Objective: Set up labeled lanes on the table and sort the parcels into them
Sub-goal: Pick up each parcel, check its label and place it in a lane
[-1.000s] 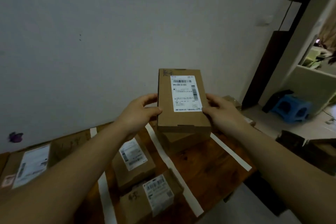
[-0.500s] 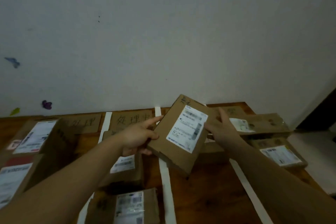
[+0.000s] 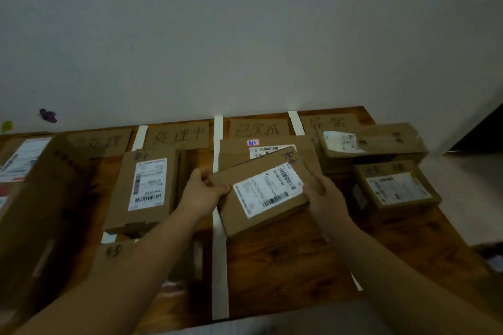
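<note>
A dim view looks down over a brown wooden table (image 3: 285, 258) set against a plain pale wall (image 3: 245, 35). Strips of white tape (image 3: 219, 266) run front to back and divide the tabletop into lanes. At the far end of each lane lies a brown cardboard sign with handwritten characters — the third sign from the left (image 3: 258, 129) heads the lane where the hands are working.

Both bare hands hold one flat brown cardboard parcel with a white shipping label (image 3: 265, 193), tilted and angled across that third lane, low over the wood. The left hand (image 3: 202, 193) grips its left end, thumb on top and fingers curled under the edge. The right hand (image 3: 325, 200) grips the right end, fingers wrapped over the near corner. The parcel's far corner overlaps another flat cardboard parcel (image 3: 261, 148) lying just below the sign; whether the two touch cannot be told.

In the lane to the left lies an upright-facing labeled cardboard box (image 3: 147, 185), with a second one (image 3: 117, 253) nearer the viewer, partly hidden by the left forearm. In the rightmost lane sit two labeled boxes — a far one (image 3: 373, 144) and a near one (image 3: 394, 190). A large cardboard carton (image 3: 35, 198) fills the left edge.
</note>
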Motion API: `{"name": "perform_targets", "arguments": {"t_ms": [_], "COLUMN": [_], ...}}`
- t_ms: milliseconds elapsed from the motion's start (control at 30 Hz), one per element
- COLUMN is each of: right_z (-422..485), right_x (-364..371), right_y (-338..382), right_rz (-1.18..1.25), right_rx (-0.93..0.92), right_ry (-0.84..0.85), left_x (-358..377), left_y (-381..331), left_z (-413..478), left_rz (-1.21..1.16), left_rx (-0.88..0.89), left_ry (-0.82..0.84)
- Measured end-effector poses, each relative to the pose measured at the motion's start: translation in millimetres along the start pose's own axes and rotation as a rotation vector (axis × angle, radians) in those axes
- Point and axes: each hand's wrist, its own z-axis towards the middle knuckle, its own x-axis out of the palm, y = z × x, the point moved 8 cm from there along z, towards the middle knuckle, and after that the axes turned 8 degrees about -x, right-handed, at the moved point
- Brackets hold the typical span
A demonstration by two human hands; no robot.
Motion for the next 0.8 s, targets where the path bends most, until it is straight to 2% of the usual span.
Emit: {"name": "perform_targets", "arguments": {"t_ms": [67, 133, 267, 433, 633, 800], "right_z": [-13.9, -29.4, -60.9, -76.8, -76.9, -74.4], "right_x": [0.1, 4.4, 11.0, 11.9, 4.3, 13.0], "right_y": [-15.5, -26.6, -48.2, -106.7, -107.9, -127.9], "right_rz": [0.058, 0.063, -0.065, -0.180, -0.351, -0.402], "right_rx": [0.076, 0.095, 0.086, 0.099, -0.060, -0.099], "right_ry": [-0.064, -0.073, -0.009, 0.090, 0.171, 0.276], "left_x": [5.6, 16.2, 15.9, 38.8, 71.7, 85.2], "left_y": [14.0, 29.4, 63.4, 91.7, 120.7, 132.1], "left_z": [-9.3, -21.3, -33.2, -51.6, -54.7, -44.4], "left_rz": [-0.038, 0.067, 0.276, 0.331, 0.746, 0.884], "left_rx": [-0.031, -0.022, 0.014, 0.057, 0.134, 0.166], "left_ry": [0.023, 0.071, 0.000, 0.090, 0.172, 0.117]}}
